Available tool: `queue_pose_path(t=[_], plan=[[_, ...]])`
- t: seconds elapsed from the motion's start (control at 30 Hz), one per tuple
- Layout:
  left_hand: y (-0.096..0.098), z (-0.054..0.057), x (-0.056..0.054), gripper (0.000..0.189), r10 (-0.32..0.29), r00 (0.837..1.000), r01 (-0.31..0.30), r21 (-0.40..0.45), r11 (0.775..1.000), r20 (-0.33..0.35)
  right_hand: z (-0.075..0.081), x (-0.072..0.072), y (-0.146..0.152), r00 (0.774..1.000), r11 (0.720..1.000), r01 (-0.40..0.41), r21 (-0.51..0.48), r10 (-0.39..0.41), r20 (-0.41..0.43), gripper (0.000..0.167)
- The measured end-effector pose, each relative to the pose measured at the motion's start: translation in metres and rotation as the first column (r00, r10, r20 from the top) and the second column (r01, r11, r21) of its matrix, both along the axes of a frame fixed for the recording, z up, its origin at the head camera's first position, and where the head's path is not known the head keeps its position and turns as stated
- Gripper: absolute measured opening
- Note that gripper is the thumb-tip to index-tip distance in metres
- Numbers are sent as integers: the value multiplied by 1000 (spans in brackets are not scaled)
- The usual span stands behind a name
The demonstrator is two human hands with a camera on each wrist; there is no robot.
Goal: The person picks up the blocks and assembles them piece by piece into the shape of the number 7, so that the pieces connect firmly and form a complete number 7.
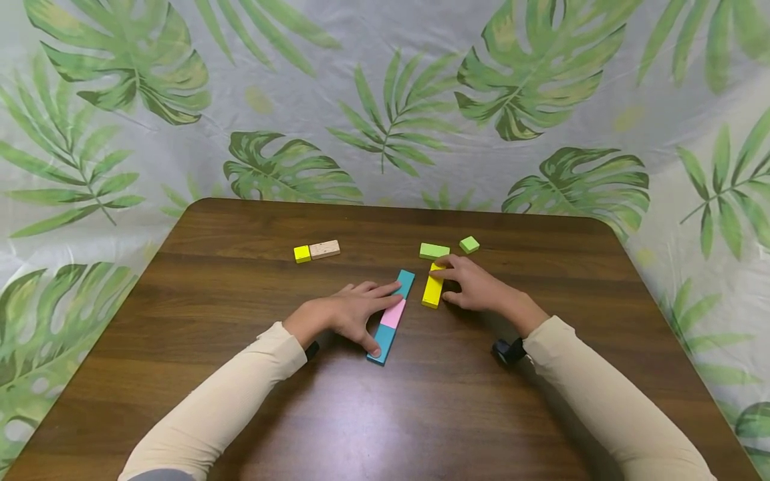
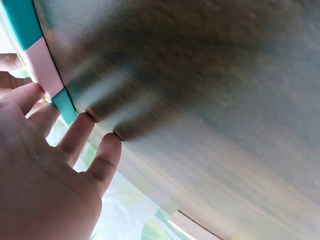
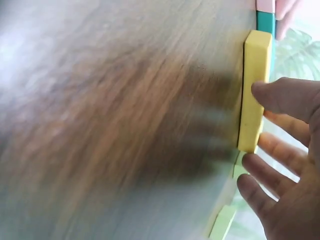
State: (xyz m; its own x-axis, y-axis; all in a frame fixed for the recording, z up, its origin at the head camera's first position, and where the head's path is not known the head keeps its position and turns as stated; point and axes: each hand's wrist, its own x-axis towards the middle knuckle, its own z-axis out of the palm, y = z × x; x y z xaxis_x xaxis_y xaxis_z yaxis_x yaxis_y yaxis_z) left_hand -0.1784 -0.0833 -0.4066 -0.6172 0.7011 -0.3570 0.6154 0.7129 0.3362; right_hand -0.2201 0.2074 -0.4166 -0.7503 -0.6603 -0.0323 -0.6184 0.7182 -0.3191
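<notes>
A straight slanted row lies mid-table in the head view: a teal block, a pink block and another teal block, end to end. Across it rests my left hand, fingers spread, its thumb on the near teal block and fingertips by the pink and far teal ones. To the right of the row lies a long yellow block. My right hand holds that block between thumb and fingers, the thumb on its side in the right wrist view. Its far end is partly covered by the fingers.
Beyond the right hand lie a light green block and a smaller green block. A small yellow block touches a plain wooden block at the back left. The brown table ends before a leaf-print curtain.
</notes>
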Motion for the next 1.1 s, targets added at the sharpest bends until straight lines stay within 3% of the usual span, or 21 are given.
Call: queue_pose_path(t=[0.5,1.1], plan=[[0,1,0,104,-8,1000,8,1,1000,-3,-3,-18,-15,998,998,40,47,-37,-59,55],[1,1,0,102,-4,1000,4,-8,1000,11,0,-41,-13,994,994,106,18,-106,-1,54]])
